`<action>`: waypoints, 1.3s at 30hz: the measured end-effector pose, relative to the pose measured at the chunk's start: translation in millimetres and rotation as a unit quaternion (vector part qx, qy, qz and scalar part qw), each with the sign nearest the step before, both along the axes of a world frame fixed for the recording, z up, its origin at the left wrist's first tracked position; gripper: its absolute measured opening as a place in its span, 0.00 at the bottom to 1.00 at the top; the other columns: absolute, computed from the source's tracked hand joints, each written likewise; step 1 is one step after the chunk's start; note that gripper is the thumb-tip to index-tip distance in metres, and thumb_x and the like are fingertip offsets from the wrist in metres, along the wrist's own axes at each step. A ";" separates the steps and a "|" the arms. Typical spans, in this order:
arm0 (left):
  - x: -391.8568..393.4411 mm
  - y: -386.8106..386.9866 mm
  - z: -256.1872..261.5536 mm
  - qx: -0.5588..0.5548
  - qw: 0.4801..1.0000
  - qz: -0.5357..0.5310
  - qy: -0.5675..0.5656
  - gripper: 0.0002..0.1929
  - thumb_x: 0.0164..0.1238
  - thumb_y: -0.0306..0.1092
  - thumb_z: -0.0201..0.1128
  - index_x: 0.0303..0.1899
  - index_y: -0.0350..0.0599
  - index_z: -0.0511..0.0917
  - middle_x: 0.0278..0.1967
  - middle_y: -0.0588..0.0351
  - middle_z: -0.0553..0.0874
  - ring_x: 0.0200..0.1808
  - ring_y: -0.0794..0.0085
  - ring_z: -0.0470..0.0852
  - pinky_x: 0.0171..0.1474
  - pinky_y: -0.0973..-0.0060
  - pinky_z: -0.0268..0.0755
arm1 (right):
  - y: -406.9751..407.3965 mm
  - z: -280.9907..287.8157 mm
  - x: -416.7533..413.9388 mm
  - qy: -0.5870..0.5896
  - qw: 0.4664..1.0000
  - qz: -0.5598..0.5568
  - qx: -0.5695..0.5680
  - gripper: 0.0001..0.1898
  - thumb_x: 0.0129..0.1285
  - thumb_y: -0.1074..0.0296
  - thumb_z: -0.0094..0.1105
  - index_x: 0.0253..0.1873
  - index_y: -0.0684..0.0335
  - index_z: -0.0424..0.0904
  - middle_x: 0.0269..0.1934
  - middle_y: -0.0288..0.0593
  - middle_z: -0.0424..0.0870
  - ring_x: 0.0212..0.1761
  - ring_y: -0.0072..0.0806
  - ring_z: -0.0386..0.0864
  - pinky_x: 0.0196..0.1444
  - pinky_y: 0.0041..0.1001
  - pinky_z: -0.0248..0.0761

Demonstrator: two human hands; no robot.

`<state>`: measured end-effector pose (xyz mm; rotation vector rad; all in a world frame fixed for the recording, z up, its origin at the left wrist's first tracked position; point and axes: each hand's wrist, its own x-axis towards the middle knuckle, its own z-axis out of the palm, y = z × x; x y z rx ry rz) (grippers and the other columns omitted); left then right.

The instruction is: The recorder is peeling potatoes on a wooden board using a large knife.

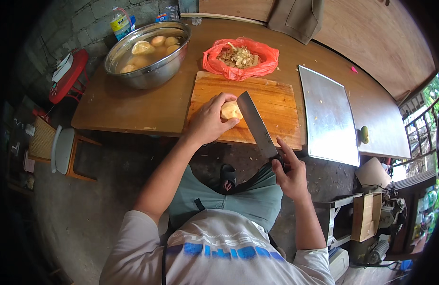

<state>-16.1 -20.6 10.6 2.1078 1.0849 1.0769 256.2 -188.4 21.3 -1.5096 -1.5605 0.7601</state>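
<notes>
My left hand [209,119] holds a peeled potato [231,110] on the wooden cutting board [276,107], fingers over its far side and thumb along the near side. In my right hand [290,174] is the dark handle of a wide-bladed kitchen knife [257,124], with one finger stretched along the blade's base. The blade slants up and left, and its tip end is close beside the potato's right side. Whether the edge touches the potato I cannot tell.
A steel bowl [148,76] of water with several peeled potatoes stands back left. Behind the board, a red plastic bag [248,73] holds peelings. A metal tray [328,121] lies right, near a green fruit [364,134]. The wooden table's [134,117] front edge runs before me.
</notes>
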 end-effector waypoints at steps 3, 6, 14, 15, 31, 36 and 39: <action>1.7 -3.7 16.5 -0.024 0.993 0.006 0.117 0.32 0.70 0.38 0.83 0.71 0.45 0.77 0.65 0.43 0.88 0.66 0.47 0.90 0.68 0.56 0.83 | 4.4 -3.1 0.1 -0.015 1.000 0.002 0.025 0.20 0.82 0.75 0.67 0.74 0.65 0.85 0.33 0.32 0.86 0.26 0.12 0.76 0.30 0.22 0.71; 6.8 5.0 21.0 -0.049 0.987 0.003 0.150 0.29 0.70 0.37 0.79 0.69 0.47 0.78 0.64 0.40 0.89 0.66 0.41 0.89 0.69 0.50 0.82 | 14.9 -8.7 4.2 -0.052 0.994 0.014 0.096 0.17 0.83 0.72 0.67 0.71 0.67 0.84 0.38 0.34 0.88 0.27 0.12 0.77 0.30 0.20 0.71; -1.3 20.9 -9.1 -0.071 0.997 -0.022 -0.036 0.29 0.73 0.36 0.77 0.72 0.47 0.78 0.56 0.43 0.91 0.58 0.45 0.92 0.62 0.55 0.84 | 37.4 14.8 -6.1 0.146 0.989 0.005 0.027 0.13 0.91 0.68 0.57 0.70 0.65 0.76 0.35 0.35 0.83 0.23 0.15 0.76 0.24 0.20 0.66; -0.2 18.0 -4.0 -0.044 0.996 -0.031 -0.075 0.27 0.76 0.37 0.76 0.71 0.48 0.79 0.54 0.47 0.92 0.51 0.54 0.94 0.55 0.60 0.86 | 41.0 17.7 -4.3 0.146 0.989 0.005 0.028 0.13 0.91 0.68 0.57 0.70 0.65 0.76 0.35 0.35 0.83 0.23 0.15 0.76 0.24 0.20 0.66; 17.6 14.9 27.1 -0.366 0.874 -0.211 -0.239 0.13 0.91 0.49 0.68 0.59 0.54 0.84 0.41 0.67 0.85 0.31 0.86 0.82 0.31 0.84 0.72 | 47.2 20.4 -1.4 0.354 0.928 0.098 -0.069 0.14 0.90 0.67 0.59 0.71 0.63 0.76 0.35 0.42 0.87 0.18 0.22 0.76 0.21 0.24 0.69; 28.4 56.0 38.1 -0.304 0.921 -0.108 -0.217 0.13 0.86 0.49 0.75 0.52 0.53 0.86 0.39 0.65 0.86 0.31 0.83 0.81 0.32 0.82 0.74 | 43.3 14.5 14.1 0.369 0.928 0.036 -0.021 0.13 0.91 0.66 0.58 0.70 0.63 0.76 0.35 0.43 0.87 0.18 0.23 0.77 0.21 0.24 0.70; 36.3 128.2 42.7 -0.123 0.984 -0.002 -0.130 0.14 0.81 0.48 0.79 0.43 0.48 0.88 0.33 0.62 0.87 0.34 0.76 0.85 0.39 0.70 0.81 | 37.1 9.3 23.3 0.363 0.932 0.011 -0.013 0.13 0.91 0.66 0.58 0.70 0.62 0.76 0.34 0.43 0.87 0.19 0.23 0.78 0.21 0.23 0.70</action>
